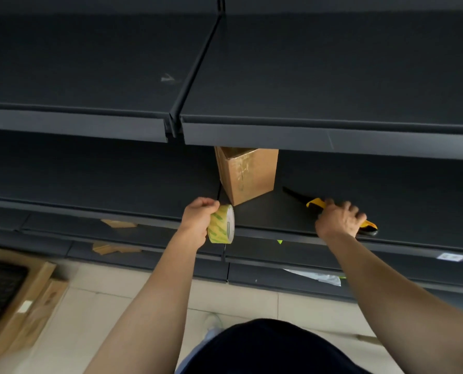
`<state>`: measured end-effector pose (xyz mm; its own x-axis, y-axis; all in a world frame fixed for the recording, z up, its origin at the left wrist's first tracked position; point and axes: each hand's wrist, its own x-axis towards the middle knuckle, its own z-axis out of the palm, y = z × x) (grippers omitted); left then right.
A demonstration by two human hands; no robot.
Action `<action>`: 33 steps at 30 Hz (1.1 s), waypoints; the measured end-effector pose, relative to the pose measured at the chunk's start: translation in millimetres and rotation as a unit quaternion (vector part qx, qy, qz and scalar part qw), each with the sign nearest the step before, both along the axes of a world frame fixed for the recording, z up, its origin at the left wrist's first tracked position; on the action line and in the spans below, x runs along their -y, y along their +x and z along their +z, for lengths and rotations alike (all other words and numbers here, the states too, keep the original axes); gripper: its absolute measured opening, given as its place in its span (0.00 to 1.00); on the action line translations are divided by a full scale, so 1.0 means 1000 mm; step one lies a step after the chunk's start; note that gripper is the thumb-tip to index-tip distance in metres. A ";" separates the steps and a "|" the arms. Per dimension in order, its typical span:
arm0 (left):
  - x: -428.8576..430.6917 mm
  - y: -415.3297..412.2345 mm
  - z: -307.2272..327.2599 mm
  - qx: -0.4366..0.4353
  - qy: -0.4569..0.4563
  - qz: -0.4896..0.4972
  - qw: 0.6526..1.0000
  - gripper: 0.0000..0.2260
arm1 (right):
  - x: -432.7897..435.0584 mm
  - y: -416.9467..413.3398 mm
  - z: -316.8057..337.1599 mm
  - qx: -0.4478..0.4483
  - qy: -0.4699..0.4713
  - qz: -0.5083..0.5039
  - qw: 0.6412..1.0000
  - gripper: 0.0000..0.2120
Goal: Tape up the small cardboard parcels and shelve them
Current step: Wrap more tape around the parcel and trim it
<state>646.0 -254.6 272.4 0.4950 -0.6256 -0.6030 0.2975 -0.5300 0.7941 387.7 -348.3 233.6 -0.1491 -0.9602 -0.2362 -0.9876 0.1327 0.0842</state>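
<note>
A small brown cardboard parcel (247,175) stands upright on the dark middle shelf (278,217), its top partly hidden under the shelf above. My left hand (198,218) grips a roll of clear tape with green print (222,225) just in front of the parcel, at the shelf's front edge. My right hand (338,220) lies over a yellow and black utility knife (316,203) on the same shelf, to the right of the parcel; its fingers are blurred and curl round the knife's handle.
A dark upper shelf (305,76) overhangs the parcel. Lower shelves (144,238) hold scraps of cardboard (118,224) and a crumpled plastic sheet (316,276). Flat cardboard pieces (28,300) lie on the tiled floor at the left.
</note>
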 end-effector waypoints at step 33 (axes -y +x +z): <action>0.005 -0.112 0.005 -0.165 -0.047 0.083 0.982 0.06 | -0.094 0.061 0.029 0.399 -0.086 0.044 0.912 0.04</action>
<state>533.9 -259.7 277.1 0.3826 -0.6129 -0.6913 0.6230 -0.3814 0.6829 449.2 -253.9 262.3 0.0842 -0.9931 -0.0811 -0.7323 -0.0064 -0.6809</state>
